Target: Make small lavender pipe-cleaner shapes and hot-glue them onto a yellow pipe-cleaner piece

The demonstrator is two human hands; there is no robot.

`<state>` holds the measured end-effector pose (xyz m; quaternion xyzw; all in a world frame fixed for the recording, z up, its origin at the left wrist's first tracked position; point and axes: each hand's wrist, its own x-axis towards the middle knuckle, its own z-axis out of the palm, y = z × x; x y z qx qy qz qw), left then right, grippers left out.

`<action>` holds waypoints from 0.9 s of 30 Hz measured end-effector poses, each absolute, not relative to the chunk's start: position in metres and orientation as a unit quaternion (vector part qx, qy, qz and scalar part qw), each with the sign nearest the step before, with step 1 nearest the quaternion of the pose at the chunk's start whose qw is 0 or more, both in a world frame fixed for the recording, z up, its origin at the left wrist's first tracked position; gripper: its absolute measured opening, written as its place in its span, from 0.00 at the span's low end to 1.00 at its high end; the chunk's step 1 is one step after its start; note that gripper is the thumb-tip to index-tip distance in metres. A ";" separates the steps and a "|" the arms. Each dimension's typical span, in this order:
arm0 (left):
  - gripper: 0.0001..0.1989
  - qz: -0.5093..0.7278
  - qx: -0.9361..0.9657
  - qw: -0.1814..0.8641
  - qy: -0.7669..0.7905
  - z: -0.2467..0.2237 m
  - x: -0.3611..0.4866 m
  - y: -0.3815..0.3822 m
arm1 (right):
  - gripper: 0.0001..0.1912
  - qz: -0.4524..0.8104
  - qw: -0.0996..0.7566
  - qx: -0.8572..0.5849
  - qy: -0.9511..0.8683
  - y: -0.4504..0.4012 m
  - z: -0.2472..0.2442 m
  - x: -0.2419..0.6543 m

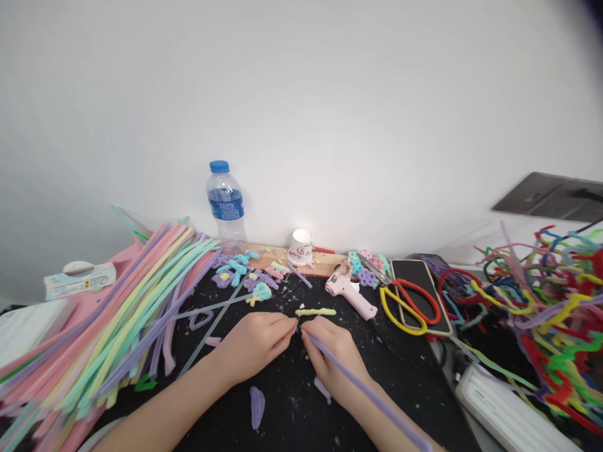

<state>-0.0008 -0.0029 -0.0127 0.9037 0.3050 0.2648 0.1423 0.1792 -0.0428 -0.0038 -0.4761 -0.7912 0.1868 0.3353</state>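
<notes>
A long purple pipe cleaner [358,376] runs from the fingertips of my right hand [332,355] back over the wrist to the lower right. My right hand is closed in a pinch on it. Almost touching it, my left hand [259,342] is also closed, thumb against fingers, with a bit of purple fuzz showing at the tips. Just beyond the fingers lies a short yellow pipe cleaner piece [316,312]. Below the left hand rests a flattened purple piece [257,407]. Another small pale purple piece [322,388] is partly hidden by the right hand.
Pipe cleaner bundles [141,314] fill the left; a tangled multicoloured pile [556,320] fills the right. Toward the wall are a water bottle [226,204], paper cup [300,247], finished fuzzy shapes [240,267], pink glue gun [351,293], red-and-yellow-handled scissors [405,307] and a phone [414,271].
</notes>
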 end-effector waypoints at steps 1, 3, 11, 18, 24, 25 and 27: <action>0.12 0.272 0.901 0.148 0.304 -0.012 -0.001 -0.003 | 0.13 0.189 0.331 -0.480 -0.790 -0.042 -0.004 0.179; 0.11 0.295 0.877 0.201 0.321 -0.007 0.000 -0.003 | 0.12 0.200 0.351 -0.485 -0.775 -0.041 -0.005 0.179; 0.19 0.338 0.676 0.524 0.394 0.002 0.004 -0.002 | 0.12 0.293 0.439 -0.477 -0.702 -0.038 -0.007 0.182; 0.19 0.306 0.583 0.664 0.355 0.000 0.010 -0.005 | 0.14 0.337 0.426 -0.476 -0.691 -0.039 -0.007 0.180; 0.19 0.279 0.510 0.736 0.347 -0.005 0.013 -0.007 | 0.14 0.337 0.420 -0.459 -0.707 -0.040 -0.005 0.178; 0.19 0.273 0.500 0.745 0.348 -0.006 0.013 -0.007 | 0.14 0.331 0.421 -0.453 -0.713 -0.040 -0.005 0.178; 0.19 0.268 0.484 0.756 0.350 -0.007 0.013 -0.008 | 0.14 0.320 0.423 -0.441 -0.724 -0.040 -0.005 0.178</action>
